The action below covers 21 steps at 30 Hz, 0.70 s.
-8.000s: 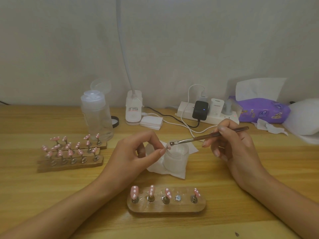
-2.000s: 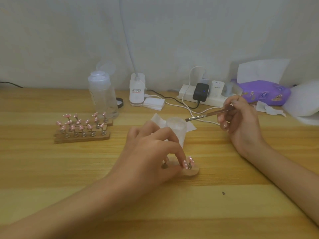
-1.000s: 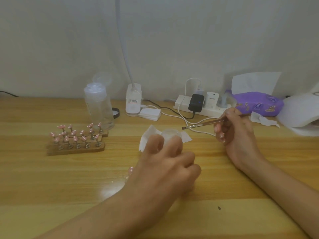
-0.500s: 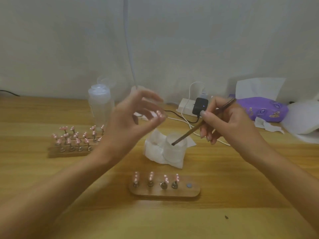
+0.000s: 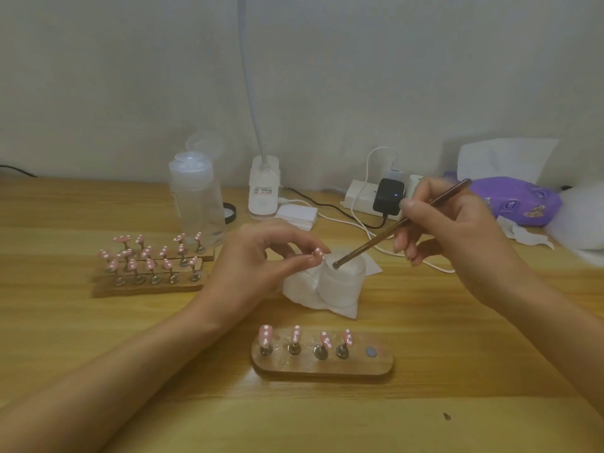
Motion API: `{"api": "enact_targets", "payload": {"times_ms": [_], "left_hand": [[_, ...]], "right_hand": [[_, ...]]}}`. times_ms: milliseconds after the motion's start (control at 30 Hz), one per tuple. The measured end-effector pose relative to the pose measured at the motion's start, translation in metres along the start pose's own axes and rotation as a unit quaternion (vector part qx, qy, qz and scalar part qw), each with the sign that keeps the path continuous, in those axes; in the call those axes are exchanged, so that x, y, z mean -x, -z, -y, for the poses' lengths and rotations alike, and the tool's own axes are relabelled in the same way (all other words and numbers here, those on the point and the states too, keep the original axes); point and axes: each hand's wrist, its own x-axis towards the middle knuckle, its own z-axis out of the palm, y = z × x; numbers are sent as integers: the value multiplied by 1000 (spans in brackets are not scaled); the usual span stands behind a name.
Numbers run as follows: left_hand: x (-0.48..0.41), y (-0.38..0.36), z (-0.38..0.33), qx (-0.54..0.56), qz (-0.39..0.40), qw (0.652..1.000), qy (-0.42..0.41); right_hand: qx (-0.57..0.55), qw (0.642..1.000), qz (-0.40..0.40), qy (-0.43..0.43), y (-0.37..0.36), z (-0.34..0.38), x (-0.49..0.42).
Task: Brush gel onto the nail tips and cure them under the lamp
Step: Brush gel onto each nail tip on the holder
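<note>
- Nail tips (image 5: 295, 333), four, pink with white dots, upright on pegs of near wooden holder (image 5: 322, 367); fifth seat (image 5: 370, 352) at right end bare, judged the place for the tip in hand.
- Bare worktop (image 5: 441, 338) right of holder and between holder and jar: free room for setting the tip back without crossing the brush arm.
- Left hand (image 5: 251, 266) curled, thumb and forefinger pinching one loose nail tip (image 5: 317, 254), dots showing, just beside jar rim.
- Right hand (image 5: 457, 237) clamped on brush (image 5: 402, 223) in pen grip, working end at mouth of frosted jar (image 5: 343, 282); contact with gel not discernible.
- Step judged: loading the brush. Take a small bead, wipe excess on rim, bring tip and brush together over the jar, lay a thin coat clear of the pinching fingers.
- Jar seated on white wipe (image 5: 304, 289), close to both hands; sideways knocks to be avoided.
- White cable (image 5: 438, 268) just behind right hand: possible snag on drawing back.
- Farther left, further racks (image 5: 150, 276) of pink tips, well apart from hands; clear bottle (image 5: 196, 197) behind.
- At wall, lamp base (image 5: 264, 194), neck rising out of view, head unseen; white pads (image 5: 297, 214) and power strip (image 5: 362, 197) beside it, narrowing the approach for curing.
</note>
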Motion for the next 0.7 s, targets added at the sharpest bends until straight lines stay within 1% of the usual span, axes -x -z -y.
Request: {"api": "enact_targets", "payload": {"times_ms": [100, 233, 300, 400, 500, 567, 700], "left_hand": [[0, -1, 2, 22, -15, 1000, 7], [2, -2, 2, 110, -18, 994, 19], [4, -3, 3, 127, -18, 991, 27], [5, -6, 4, 116, -29, 992, 36], [4, -7, 3, 87, -52, 995, 17], [4, -7, 4, 74, -53, 996, 4], [5, -7, 8, 54, -46, 997, 6]], "right_hand": [[-33, 999, -35, 5, 3, -5, 2], [-102, 992, -76, -25, 3, -19, 9], [-135, 985, -94, -44, 1, -27, 11], [-177, 975, -111, -76, -2, -35, 15], [-209, 965, -121, -105, -6, -39, 18], [-223, 961, -119, -112, -8, -40, 19], [-233, 960, -116, -107, -9, -41, 19]]}}
